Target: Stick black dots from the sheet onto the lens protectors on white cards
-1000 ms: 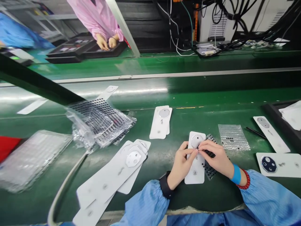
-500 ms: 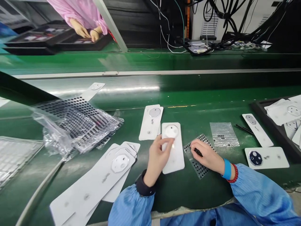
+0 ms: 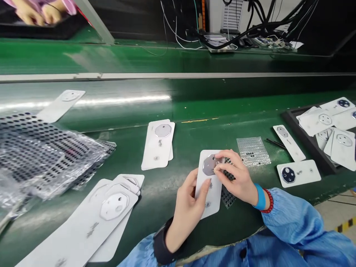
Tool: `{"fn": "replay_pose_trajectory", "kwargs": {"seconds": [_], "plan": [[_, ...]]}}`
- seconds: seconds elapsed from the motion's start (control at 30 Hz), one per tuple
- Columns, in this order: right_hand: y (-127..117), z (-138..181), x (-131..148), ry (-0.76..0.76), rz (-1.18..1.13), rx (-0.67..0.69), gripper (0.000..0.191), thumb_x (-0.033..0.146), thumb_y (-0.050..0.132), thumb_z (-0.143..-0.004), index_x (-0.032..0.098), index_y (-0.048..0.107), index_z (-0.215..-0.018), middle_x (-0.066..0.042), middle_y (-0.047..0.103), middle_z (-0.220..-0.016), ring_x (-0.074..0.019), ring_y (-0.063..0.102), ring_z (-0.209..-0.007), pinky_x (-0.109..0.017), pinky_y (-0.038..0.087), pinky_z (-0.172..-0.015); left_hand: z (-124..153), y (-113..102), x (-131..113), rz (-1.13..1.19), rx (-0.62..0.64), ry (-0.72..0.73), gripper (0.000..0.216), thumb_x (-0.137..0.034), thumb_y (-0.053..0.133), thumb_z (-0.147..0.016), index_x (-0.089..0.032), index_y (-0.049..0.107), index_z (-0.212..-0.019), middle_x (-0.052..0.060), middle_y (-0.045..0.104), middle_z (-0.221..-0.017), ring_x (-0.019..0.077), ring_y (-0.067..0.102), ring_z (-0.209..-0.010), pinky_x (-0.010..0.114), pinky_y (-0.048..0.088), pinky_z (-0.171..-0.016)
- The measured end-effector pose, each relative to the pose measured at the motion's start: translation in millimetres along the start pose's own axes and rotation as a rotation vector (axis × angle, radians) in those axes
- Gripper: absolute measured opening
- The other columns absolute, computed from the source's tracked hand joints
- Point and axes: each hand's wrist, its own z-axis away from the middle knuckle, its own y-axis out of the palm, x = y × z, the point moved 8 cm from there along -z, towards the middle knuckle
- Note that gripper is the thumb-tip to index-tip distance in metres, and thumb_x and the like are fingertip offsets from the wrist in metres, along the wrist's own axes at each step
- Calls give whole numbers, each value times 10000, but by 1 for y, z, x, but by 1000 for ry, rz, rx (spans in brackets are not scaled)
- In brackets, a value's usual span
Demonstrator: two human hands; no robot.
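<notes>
My left hand point(image 3: 190, 204) grips a white phone back cover point(image 3: 215, 191) by its left edge, thumb on its face, and the cover is tilted. My right hand point(image 3: 236, 176) is closed in a pinch over the right side of the cover's grey octagonal camera plate point(image 3: 209, 165). Whatever small piece lies between its fingertips is too hidden to tell. Partly under the cover and my right hand lies a clear sheet of black dots point(image 3: 228, 199). Beyond it is another clear sheet point(image 3: 253, 148) with only a few black dots.
More back covers lie in a fanned pile point(image 3: 91, 222) at left, a small stack point(image 3: 158, 144) ahead, and two at right point(image 3: 302, 173). A black tray point(image 3: 294, 118) holds several. Bagged dotted sheets point(image 3: 55, 155) are far left. A co-worker's hands point(image 3: 39, 15) show at top left.
My right hand has moved left from the dotted sheet to the camera plate. My left hand, which was pinching over the plate, now holds the cover's side. The view has swung right.
</notes>
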Motion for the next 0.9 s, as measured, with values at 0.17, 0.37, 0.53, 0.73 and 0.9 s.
{"fn": "replay_pose_trajectory", "kwargs": {"seconds": [0.17,0.37,0.53,0.73,0.9], "plan": [[-4,2,1,10,27,-31,113,114,544,-920,192,614,-880,-97,639,-1096,-195,616,-1079,-457,418,-1051,3,1,-2,-59,-8,62,267,-294,592,-881,-197,587,-1129,-30,702,-716,115,615,-570,192,489,-554],[0,12,19,-188,296,-22,189,72,494,-932,140,662,-987,-124,702,-1111,-204,607,-1156,-428,372,-1104,6,-1,-8,-32,-44,97,260,-259,611,-859,-194,597,-1110,-20,713,-719,129,639,-590,202,503,-577],[22,30,34,-327,577,76,286,71,438,-942,28,655,-1123,-153,668,-1233,-226,545,-1259,-415,193,-1202,6,-6,-6,13,-102,51,294,-285,647,-824,-164,601,-1088,14,725,-724,146,650,-578,211,489,-538],[29,29,21,-202,504,183,383,55,376,-927,93,607,-1230,-156,588,-1348,-231,457,-1346,-474,303,-1150,-5,-4,5,168,-38,-107,376,-397,709,-773,-160,581,-1035,-27,646,-586,131,592,-484,203,463,-468],[13,20,-10,-68,262,223,430,164,464,-948,149,470,-1377,-162,462,-1463,-251,367,-1410,-517,395,-1098,-23,-40,9,227,-195,-170,625,-416,752,-730,-205,472,-1246,-27,676,-645,143,599,-468,223,470,-456]]}}
